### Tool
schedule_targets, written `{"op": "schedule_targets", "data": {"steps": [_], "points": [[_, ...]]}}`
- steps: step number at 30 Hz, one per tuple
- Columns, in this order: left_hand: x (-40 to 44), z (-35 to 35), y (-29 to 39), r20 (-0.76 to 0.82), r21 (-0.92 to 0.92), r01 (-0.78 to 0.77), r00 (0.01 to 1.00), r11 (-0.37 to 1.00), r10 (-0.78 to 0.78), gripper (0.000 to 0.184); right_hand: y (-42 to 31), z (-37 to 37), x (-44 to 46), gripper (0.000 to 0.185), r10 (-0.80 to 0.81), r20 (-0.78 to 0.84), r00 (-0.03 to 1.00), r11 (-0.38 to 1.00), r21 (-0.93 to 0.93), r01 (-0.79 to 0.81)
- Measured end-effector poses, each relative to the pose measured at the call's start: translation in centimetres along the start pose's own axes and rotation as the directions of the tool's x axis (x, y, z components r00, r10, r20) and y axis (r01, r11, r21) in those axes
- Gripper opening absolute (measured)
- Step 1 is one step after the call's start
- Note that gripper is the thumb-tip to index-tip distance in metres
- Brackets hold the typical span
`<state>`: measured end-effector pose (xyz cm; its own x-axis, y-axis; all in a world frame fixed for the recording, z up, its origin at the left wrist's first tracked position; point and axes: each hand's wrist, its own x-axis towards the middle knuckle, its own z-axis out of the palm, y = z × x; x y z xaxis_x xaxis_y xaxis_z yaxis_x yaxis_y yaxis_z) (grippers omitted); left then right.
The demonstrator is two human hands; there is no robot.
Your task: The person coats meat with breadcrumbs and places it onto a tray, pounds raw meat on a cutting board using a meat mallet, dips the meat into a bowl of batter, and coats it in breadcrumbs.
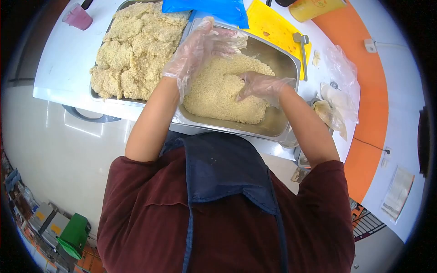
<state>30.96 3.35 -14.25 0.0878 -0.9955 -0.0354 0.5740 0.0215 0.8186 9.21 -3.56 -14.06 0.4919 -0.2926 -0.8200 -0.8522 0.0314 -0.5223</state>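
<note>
Both of my hands wear clear plastic gloves over a deep metal tray (284, 129) of pale crumbs (218, 95). My left hand (205, 48) is over the tray's upper left part, fingers stretched out to the right, with pale coating stuck to the glove. My right hand (259, 86) reaches in from the right, thumb and fingers apart, its fingertips in the crumbs. Left of this tray, a second tray (95, 94) holds several crumb-coated pieces (141, 50) packed close together.
A blue plastic bag (214, 11) lies behind the trays. Beyond them are a yellow board (273, 22), a metal mallet (302, 50) and a yellow container (314, 8). A pink cup (78, 18) stands far left, crumpled plastic bags (339, 102) at the right.
</note>
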Motion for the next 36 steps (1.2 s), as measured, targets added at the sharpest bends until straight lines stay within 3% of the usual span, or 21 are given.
{"op": "schedule_targets", "data": {"steps": [1, 5, 7, 8, 11, 13, 17, 19, 22, 25, 28, 36], "points": [[0.1, -0.1, -0.1, 0.002, 0.001, 0.001, 1.0, 1.0, -0.001, 0.059, 0.0, 0.0, 0.0, 0.1, 0.009, 0.03, 1.0, 0.997, 0.077, -0.011], [0.1, -0.4, 0.0, 0.024, 0.068, 0.001, 1.0, 0.998, -0.003, 0.063, -0.7, -0.3, -0.7, 0.099, 0.026, -0.03, 0.999, 0.998, 0.056, -0.024], [0.0, -0.2, 0.1, 0.03, 0.056, -0.012, 0.999, 0.998, 0.01, 0.065, 2.1, -1.4, 1.4, 0.095, -0.109, -0.07, 0.992, 0.967, 0.225, 0.122], [0.1, 0.1, 0.3, -0.019, 0.029, -0.004, 1.0, 1.0, 0.004, 0.065, 2.9, -1.9, 1.4, 0.095, -0.109, -0.069, 0.992, 0.967, 0.222, 0.122], [0.4, -0.4, 0.0, -0.056, -0.052, -0.007, 0.998, 0.999, 0.004, 0.066, 3.6, -3.0, 0.5, 0.081, -0.068, -0.135, 0.989, 0.955, 0.276, 0.104], [0.5, -0.4, 0.0, -0.044, -0.107, -0.015, 0.999, 0.994, 0.01, 0.066, 4.3, -3.7, 0.1, 0.067, -0.099, -0.202, 0.974, 0.85, 0.492, 0.188], [0.4, -0.1, 0.4, -0.05, -0.113, 0.0, 0.999, 0.994, -0.006, 0.067, 5.4, -4.6, -0.2, 0.066, -0.2, -0.23, 0.952, 0.845, 0.452, 0.287], [0.4, 0.0, 0.5, -0.066, -0.115, -0.002, 0.998, 0.993, -0.005, 0.067, 2.3, -3.3, -2.0, 0.056, -0.051, -0.186, 0.981, 0.617, 0.767, 0.177], [0.3, -0.1, 0.6, -0.026, -0.115, -0.022, 0.999, 0.993, 0.019, 0.067, 2.4, -2.6, -3.1, 0.05, -0.104, -0.236, 0.966, 0.604, 0.757, 0.25], [0.4, -0.1, 0.5, -0.081, -0.079, -0.037, 0.996, 0.996, 0.03, 0.067, 2.6, -2.6, -3.8, 0.042, -0.176, -0.309, 0.935, 0.575, 0.738, 0.353], [0.5, -0.4, 0.3, -0.051, -0.099, -0.037, 0.998, 0.994, 0.032, 0.066, 3.6, -3.3, -3.2, 0.046, -0.191, -0.212, 0.958, 0.612, 0.738, 0.285], [0.5, -0.6, 0.0, -0.044, -0.091, -0.054, 0.998, 0.994, 0.051, 0.068, 4.1, -3.1, -3.3, 0.051, -0.171, -0.264, 0.949, 0.641, 0.702, 0.31]]}}
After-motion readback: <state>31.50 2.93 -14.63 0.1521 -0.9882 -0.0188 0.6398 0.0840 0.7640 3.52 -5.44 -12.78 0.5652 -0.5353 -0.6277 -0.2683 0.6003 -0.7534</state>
